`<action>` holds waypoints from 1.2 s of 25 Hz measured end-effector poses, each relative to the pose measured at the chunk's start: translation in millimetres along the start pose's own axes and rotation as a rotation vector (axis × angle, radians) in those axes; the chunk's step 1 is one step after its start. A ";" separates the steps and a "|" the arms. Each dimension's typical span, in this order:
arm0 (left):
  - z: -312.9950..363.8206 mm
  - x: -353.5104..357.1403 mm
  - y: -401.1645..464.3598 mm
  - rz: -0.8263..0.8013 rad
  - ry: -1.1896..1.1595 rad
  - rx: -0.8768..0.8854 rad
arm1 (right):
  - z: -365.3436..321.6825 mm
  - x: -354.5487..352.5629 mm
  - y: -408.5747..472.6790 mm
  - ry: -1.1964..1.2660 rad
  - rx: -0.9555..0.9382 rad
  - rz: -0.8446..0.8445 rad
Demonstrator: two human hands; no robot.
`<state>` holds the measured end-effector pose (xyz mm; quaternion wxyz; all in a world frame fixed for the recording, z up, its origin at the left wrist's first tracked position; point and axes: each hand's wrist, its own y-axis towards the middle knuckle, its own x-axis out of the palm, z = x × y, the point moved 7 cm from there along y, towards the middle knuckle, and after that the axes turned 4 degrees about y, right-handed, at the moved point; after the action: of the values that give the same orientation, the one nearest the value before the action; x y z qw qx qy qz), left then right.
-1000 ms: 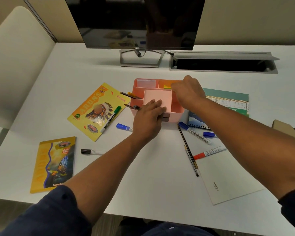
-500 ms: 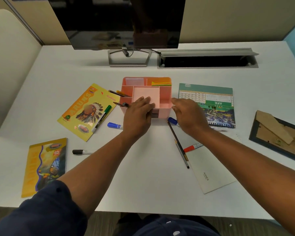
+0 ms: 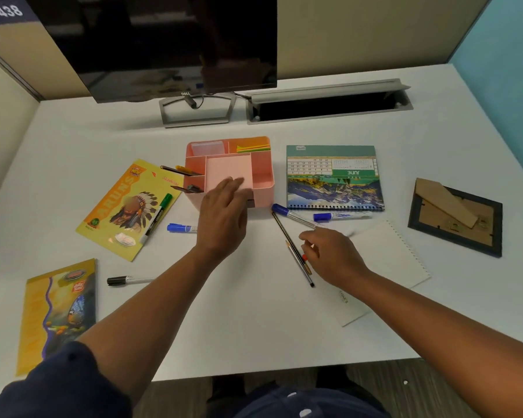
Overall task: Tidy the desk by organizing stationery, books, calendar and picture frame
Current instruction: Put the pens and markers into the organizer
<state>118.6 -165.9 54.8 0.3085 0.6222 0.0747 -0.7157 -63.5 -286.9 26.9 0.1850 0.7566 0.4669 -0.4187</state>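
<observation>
White table (image 3: 254,312) has the pink desk organizer (image 3: 263,188) at centre, calendar (image 3: 334,179) just right of it, picture frame (image 3: 456,218) face down far right, 2 yellow books left. Left hand (image 3: 224,215) lies flat with straight fingers on the organizer's front edge, holding nothing; best used to steady the organizer. Right hand (image 3: 329,251), fingers loosely curled, holding nothing, hovers over the red-capped pen (image 3: 305,257) beside 2 pencils (image 3: 293,248); pinch that pen alone, mid-barrel, then drop it upright in a slot.

Bare desk (image 3: 254,321) lay lower centre; pink organiser (image 3: 263,182), scattered pens, books left, calendar (image 3: 332,176) right crowded mid-frame.
</observation>
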 end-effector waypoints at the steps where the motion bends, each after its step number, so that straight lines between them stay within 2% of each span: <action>1: 13.0 3.1 -7.4 0.001 0.001 0.085 | 1.9 3.1 -3.6 -0.005 0.019 -0.014; 2: 26.4 8.7 -15.7 -0.030 -0.011 0.159 | 2.8 5.5 -7.0 -0.014 0.044 -0.028; 4: 45.5 26.6 -29.8 -0.208 -0.088 0.198 | 4.8 11.3 -11.8 -0.043 0.105 -0.072; 7: 57.4 56.9 -43.8 -0.505 -0.210 0.023 | 8.9 20.8 -17.1 -0.094 0.184 -0.129; 9: 60.2 69.5 -47.6 -0.588 -0.267 -0.158 | 9.2 25.2 -19.5 -0.125 0.201 -0.147; 13: 59.4 84.7 -53.4 -0.620 -0.273 -0.415 | 7.8 28.8 -20.8 -0.170 0.206 -0.158; 19: 56.6 89.7 -53.6 -0.649 -0.367 -0.629 | 10.8 38.2 -18.3 -0.174 0.293 -0.210; 25: 44.8 91.1 -67.7 -0.705 -0.482 -0.759 | 7.3 52.6 -21.4 -0.113 0.358 -0.264; 30: 35.4 86.9 -71.3 -0.728 -0.532 -0.809 | 3.6 51.8 -18.4 -0.183 0.320 -0.309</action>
<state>47.5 -156.6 -38.7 0.2640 0.1898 0.4694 -0.8210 -69.9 -251.6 -14.9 0.0383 0.6549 0.4860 -0.5775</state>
